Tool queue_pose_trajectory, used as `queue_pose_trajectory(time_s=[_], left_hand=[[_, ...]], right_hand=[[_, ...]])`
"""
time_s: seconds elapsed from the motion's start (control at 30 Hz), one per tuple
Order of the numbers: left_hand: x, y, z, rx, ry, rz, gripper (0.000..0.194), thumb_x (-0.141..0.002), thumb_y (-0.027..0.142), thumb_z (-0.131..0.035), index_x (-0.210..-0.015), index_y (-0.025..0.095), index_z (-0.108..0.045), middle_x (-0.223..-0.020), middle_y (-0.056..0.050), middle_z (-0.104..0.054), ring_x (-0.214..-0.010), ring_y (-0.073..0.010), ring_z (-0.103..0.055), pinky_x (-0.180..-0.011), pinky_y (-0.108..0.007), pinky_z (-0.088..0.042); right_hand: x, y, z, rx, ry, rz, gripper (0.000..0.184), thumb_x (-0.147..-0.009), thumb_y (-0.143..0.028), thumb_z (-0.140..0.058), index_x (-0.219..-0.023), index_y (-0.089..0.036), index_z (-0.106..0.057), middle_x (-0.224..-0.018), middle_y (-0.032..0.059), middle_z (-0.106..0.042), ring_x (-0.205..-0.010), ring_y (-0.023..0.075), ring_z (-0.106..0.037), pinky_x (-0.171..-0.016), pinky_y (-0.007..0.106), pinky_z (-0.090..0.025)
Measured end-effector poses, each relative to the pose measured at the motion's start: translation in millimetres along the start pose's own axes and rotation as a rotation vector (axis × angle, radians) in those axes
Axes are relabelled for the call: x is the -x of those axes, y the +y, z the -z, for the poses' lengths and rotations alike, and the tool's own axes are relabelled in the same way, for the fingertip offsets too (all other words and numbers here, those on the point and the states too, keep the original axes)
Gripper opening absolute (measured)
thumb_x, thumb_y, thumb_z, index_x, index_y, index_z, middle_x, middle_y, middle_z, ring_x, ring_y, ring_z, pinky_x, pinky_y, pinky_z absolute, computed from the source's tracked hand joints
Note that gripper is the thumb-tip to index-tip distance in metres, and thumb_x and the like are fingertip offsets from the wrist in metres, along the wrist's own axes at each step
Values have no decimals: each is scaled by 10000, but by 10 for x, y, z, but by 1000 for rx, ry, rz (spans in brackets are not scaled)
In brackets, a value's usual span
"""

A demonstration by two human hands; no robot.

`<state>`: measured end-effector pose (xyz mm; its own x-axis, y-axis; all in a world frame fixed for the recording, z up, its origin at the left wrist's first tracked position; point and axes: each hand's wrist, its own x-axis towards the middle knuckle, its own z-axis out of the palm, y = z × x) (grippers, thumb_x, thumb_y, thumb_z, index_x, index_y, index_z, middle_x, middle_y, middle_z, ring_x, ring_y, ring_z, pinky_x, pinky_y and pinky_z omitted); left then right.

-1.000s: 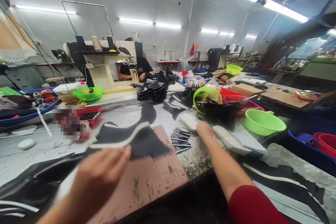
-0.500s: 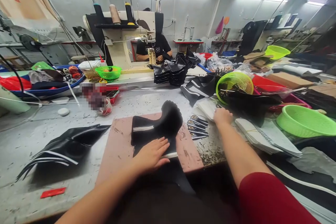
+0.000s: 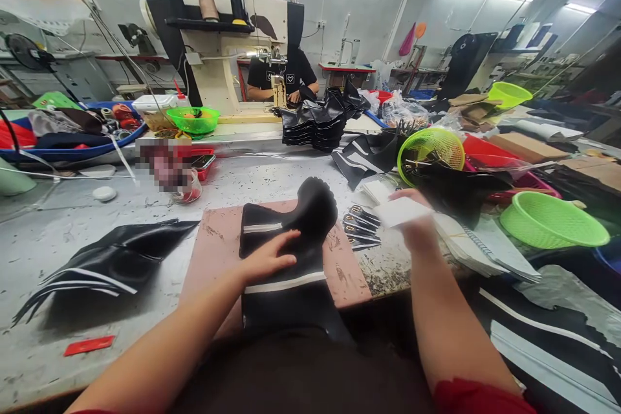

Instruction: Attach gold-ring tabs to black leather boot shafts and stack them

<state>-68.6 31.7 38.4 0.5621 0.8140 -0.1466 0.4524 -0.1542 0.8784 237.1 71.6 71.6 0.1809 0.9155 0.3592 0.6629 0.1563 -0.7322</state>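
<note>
In front of me a black leather-like piece with white strips lies on a pink board. Its far end is a rounded shape with a scalloped edge. My left hand is over its middle, fingers stretched and spread; whether they touch it I cannot tell. To the right, my right hand, blurred, pinches a flat white piece like card or paper. Close by are a small white stack and several black tabs with eyelets.
Black pieces with white edges and a red strip lie at left. Stacked black parts stand by the sewing machine, where a person sits. Green baskets and white sheets are at right.
My right hand has lifted a white piece from the small stack and drawn it nearer. My left hand has shifted slightly left and up, uncovering more of the near white strip.
</note>
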Motion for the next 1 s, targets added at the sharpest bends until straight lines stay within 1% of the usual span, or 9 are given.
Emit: queue_pose_trajectory(time_s=[0.1,0.17,0.2,0.27,0.37,0.47,0.67,0.9,1.0], left_hand=[[61,156,114,272,93,-82,939,-607,736,-490,-1336,174,-307,-1393,-120,-349,-1277,-303,-304,-1038,-423,-279],[84,259,133,349,145,-9,851,-613,663,-543,-1303,204,-349,-1303,-103,-453,-1167,-294,-441,-894,-385,-439],[86,289,130,332,205,75,776,-613,592,-588,-1263,214,-393,-1213,-93,-518,-1064,-275,-516,-779,-349,-498],[81,286,117,242,352,249,596,-611,424,-645,-1141,208,-480,-948,-56,-592,-799,-205,-587,-557,-268,-506],[88,147,103,154,478,371,400,-640,293,-619,-1009,188,-503,-617,38,-481,-543,-123,-516,-424,-211,-442],[130,-40,85,110,514,405,393,-677,252,-573,-1045,187,-447,-546,78,-406,-508,-112,-495,-416,-200,-435],[150,-246,14,-104,513,378,420,-704,241,-567,-1096,196,-423,-514,98,-412,-457,-106,-486,-462,-219,-427],[111,-233,-27,-440,488,357,395,-751,244,-522,-1130,178,-433,-605,32,-528,-614,-180,-582,-608,-291,-449],[122,-145,-53,-593,453,319,379,-760,199,-498,-1137,173,-459,-804,-64,-606,-779,-242,-604,-692,-354,-451]], right_hand=[[277,-390,-278,-93,-377,163,174,-744,-350,-487,-702,-185,-521,-618,-8,-539,-567,129,-482,-526,237,-355],[346,-569,-502,-48,-587,141,172,-753,-335,-512,-671,-186,-534,-606,-12,-542,-585,128,-481,-543,238,-338],[347,-619,-604,-41,-656,121,146,-745,-314,-532,-674,-186,-545,-622,-11,-554,-610,130,-491,-556,238,-339],[308,-643,-763,-59,-748,83,82,-704,-262,-588,-678,-187,-565,-653,-13,-577,-650,132,-511,-577,234,-354],[237,-541,-878,-106,-825,19,47,-661,-176,-615,-693,-179,-581,-668,-16,-598,-631,119,-539,-567,219,-391],[234,-391,-910,-136,-825,-83,66,-690,-142,-564,-754,-158,-572,-604,-24,-571,-542,102,-532,-507,208,-410],[317,-204,-1012,-87,-655,-168,175,-681,-168,-583,-853,-136,-571,-592,-37,-530,-549,99,-528,-514,203,-421],[352,-158,-1055,93,-582,-61,169,-675,-178,-597,-844,-165,-587,-614,-30,-545,-605,123,-538,-583,228,-426],[406,-214,-1011,188,-553,66,154,-701,-108,-544,-834,-172,-589,-711,23,-581,-730,169,-546,-673,279,-422]])
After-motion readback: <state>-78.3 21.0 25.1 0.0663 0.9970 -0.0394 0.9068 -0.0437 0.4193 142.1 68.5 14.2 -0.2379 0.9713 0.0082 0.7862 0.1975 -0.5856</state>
